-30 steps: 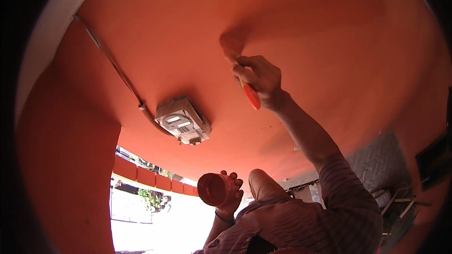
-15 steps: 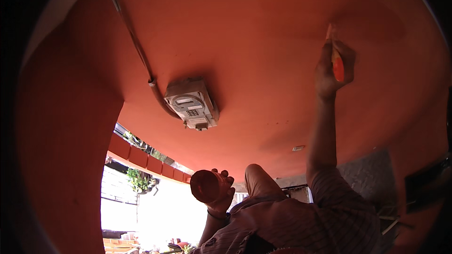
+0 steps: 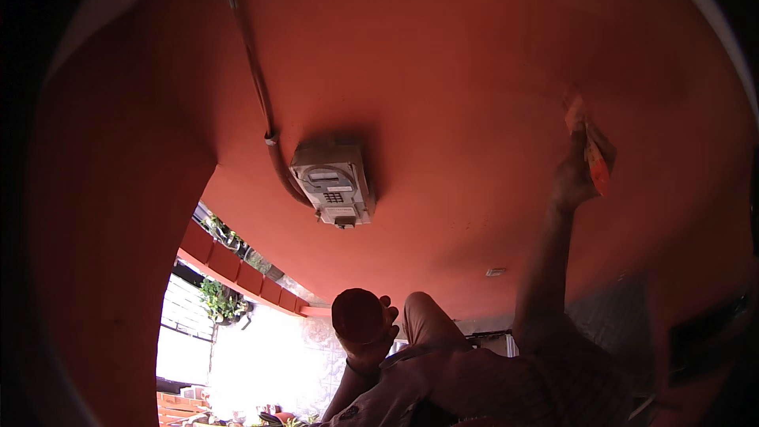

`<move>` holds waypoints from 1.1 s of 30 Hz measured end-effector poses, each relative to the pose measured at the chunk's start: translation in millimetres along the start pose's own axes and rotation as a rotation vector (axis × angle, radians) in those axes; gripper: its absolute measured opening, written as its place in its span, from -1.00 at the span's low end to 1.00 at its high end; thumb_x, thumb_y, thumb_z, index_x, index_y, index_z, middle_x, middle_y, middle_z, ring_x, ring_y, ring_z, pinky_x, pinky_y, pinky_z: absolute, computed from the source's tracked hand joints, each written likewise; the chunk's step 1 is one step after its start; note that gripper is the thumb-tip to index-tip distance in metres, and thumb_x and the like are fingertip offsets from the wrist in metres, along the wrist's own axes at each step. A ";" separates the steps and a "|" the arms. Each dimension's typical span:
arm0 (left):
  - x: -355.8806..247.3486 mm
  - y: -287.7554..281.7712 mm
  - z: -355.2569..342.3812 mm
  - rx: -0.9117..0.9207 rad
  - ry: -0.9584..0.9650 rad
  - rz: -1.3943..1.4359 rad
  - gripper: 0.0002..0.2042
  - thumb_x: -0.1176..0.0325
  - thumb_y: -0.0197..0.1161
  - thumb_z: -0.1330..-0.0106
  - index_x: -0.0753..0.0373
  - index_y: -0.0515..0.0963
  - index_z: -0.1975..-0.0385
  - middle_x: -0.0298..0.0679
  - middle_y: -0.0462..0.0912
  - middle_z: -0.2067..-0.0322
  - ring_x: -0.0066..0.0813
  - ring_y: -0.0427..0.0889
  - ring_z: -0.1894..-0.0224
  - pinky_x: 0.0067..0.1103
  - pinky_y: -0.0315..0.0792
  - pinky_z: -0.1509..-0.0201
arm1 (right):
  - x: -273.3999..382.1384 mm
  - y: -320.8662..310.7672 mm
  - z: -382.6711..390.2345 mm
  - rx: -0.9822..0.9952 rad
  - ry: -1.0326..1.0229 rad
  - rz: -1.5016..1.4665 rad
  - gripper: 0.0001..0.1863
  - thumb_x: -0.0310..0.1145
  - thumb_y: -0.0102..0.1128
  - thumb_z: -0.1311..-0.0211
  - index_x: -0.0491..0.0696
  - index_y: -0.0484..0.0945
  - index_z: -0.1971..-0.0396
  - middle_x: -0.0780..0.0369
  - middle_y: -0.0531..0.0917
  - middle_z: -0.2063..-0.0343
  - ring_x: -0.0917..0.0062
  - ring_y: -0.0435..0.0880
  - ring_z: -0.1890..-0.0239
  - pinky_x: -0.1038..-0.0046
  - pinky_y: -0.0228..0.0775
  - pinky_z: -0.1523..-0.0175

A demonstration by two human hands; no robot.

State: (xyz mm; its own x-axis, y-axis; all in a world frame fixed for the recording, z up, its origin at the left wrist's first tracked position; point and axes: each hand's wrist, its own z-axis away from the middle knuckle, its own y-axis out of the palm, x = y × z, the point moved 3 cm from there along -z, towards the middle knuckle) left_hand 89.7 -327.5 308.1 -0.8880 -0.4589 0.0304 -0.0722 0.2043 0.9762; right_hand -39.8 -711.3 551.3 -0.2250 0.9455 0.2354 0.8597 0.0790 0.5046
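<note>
My right hand [image 3: 572, 175] is raised against the red-orange wall [image 3: 451, 103], its fingers closed around a paintbrush [image 3: 598, 171] with an orange handle. The bristles point upward and appear to touch the wall, close to a darker, wet-looking patch [image 3: 601, 47]. Lower down, in front of my body, my left hand [image 3: 373, 354] grips a round paint container [image 3: 356, 314] from its side and beneath. Its mouth looks dark reddish; how full it is cannot be made out.
A grey electric meter [image 3: 332, 183] juts from the wall left of centre, fed by a conduit pipe [image 3: 254, 71]. A small fitting [image 3: 496, 272] sits lower on the wall. At lower left are a red ledge [image 3: 237, 270], a green plant [image 3: 220, 299] and bright daylight.
My right hand has moved down the wall with the paintbrush, and the handle now tilts more. The view has shifted slightly. My left hand still holds the paint container.
</note>
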 end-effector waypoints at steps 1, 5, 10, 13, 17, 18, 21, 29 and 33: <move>-2.2 -1.6 -0.7 -0.016 0.000 -0.009 -0.37 -0.19 0.21 -0.40 0.13 0.44 -0.29 -0.04 0.47 -0.19 -0.12 0.45 -0.15 -0.28 0.54 -0.03 | 11.5 -15.9 -5.5 -0.011 0.016 0.129 -0.82 -0.58 0.44 -0.29 -0.20 0.60 0.18 0.17 0.73 0.23 0.57 0.71 0.27 0.49 0.59 0.13; -3.2 6.1 -13.6 -0.077 0.058 -0.119 -0.44 -0.08 0.22 -0.40 0.15 0.46 -0.26 -0.03 0.53 -0.15 -0.07 0.52 -0.13 -0.24 0.59 0.02 | 48.5 -41.5 7.6 0.064 0.435 -0.136 -0.78 -0.57 0.47 -0.22 -0.22 0.61 0.20 0.21 0.68 0.32 0.60 0.66 0.32 0.54 0.50 0.23; -5.7 1.6 -37.2 -0.203 0.098 -0.340 -0.45 0.09 0.40 -0.21 0.17 0.51 -0.19 -0.11 0.64 -0.05 -0.16 0.64 -0.05 -0.27 0.64 -0.01 | 88.4 -31.0 54.4 0.271 0.876 -0.349 -0.74 -0.63 0.50 -0.13 -0.23 0.62 0.20 0.20 0.70 0.30 0.59 0.69 0.30 0.55 0.56 0.18; 7.6 30.3 -47.9 -0.358 0.096 -0.435 -0.44 0.22 0.53 -0.10 0.20 0.54 -0.12 -0.17 0.69 0.04 -0.26 0.70 0.01 -0.34 0.65 -0.02 | 119.2 -17.7 71.7 0.414 0.868 -0.391 -0.71 -0.69 0.50 -0.10 -0.24 0.62 0.18 0.18 0.71 0.30 0.57 0.73 0.28 0.55 0.59 0.20; 21.6 49.2 -58.1 -0.390 0.139 -0.547 -0.45 0.35 0.60 -0.08 0.22 0.53 -0.09 -0.20 0.71 0.04 -0.35 0.73 -0.01 -0.39 0.63 -0.10 | 164.0 -9.7 78.9 0.667 0.771 -0.363 -0.69 -0.71 0.49 -0.11 -0.25 0.60 0.15 0.18 0.71 0.30 0.58 0.74 0.25 0.54 0.66 0.17; 22.3 41.3 -57.5 -0.306 0.155 -0.578 -0.48 0.35 0.54 -0.18 0.22 0.50 -0.13 -0.18 0.67 -0.05 -0.33 0.69 -0.09 -0.37 0.61 -0.17 | 171.7 -6.5 82.0 0.731 0.752 -0.344 -0.69 -0.71 0.49 -0.12 -0.25 0.60 0.15 0.19 0.72 0.30 0.59 0.75 0.25 0.53 0.67 0.16; 18.4 23.0 -59.8 -0.203 0.052 -0.353 -0.62 0.16 0.07 -0.56 0.23 0.41 -0.24 -0.13 0.56 -0.18 -0.29 0.52 -0.30 -0.32 0.47 -0.36 | 180.5 2.8 95.7 0.892 0.751 -0.237 -0.71 -0.66 0.50 -0.14 -0.22 0.61 0.16 0.22 0.72 0.31 0.61 0.75 0.28 0.54 0.67 0.17; 19.2 -3.1 -56.6 -0.236 0.021 -0.223 -0.37 -0.13 -0.18 -0.58 0.32 0.39 -0.32 -0.05 0.56 -0.21 -0.19 0.52 -0.30 -0.24 0.42 -0.40 | 169.4 16.1 137.7 1.183 0.861 -0.146 -0.79 -0.54 0.49 -0.20 -0.19 0.64 0.22 0.23 0.76 0.37 0.62 0.78 0.34 0.53 0.65 0.22; 16.0 -6.5 -53.1 -0.260 0.041 -0.326 -0.35 -0.15 -0.15 -0.56 0.32 0.39 -0.33 -0.02 0.54 -0.23 -0.15 0.52 -0.31 -0.23 0.40 -0.41 | 165.7 21.6 148.2 1.386 0.778 -0.118 -0.80 -0.59 0.47 -0.18 -0.19 0.63 0.23 0.18 0.78 0.32 0.61 0.78 0.30 0.53 0.66 0.19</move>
State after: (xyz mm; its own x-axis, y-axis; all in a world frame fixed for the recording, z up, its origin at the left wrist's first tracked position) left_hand 100.1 -382.1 313.6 -0.8187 -0.4983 -0.2854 -0.2246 -0.1796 0.9578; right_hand 9.5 -506.2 478.2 -0.1134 0.5627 0.8189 0.4568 0.7614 -0.4600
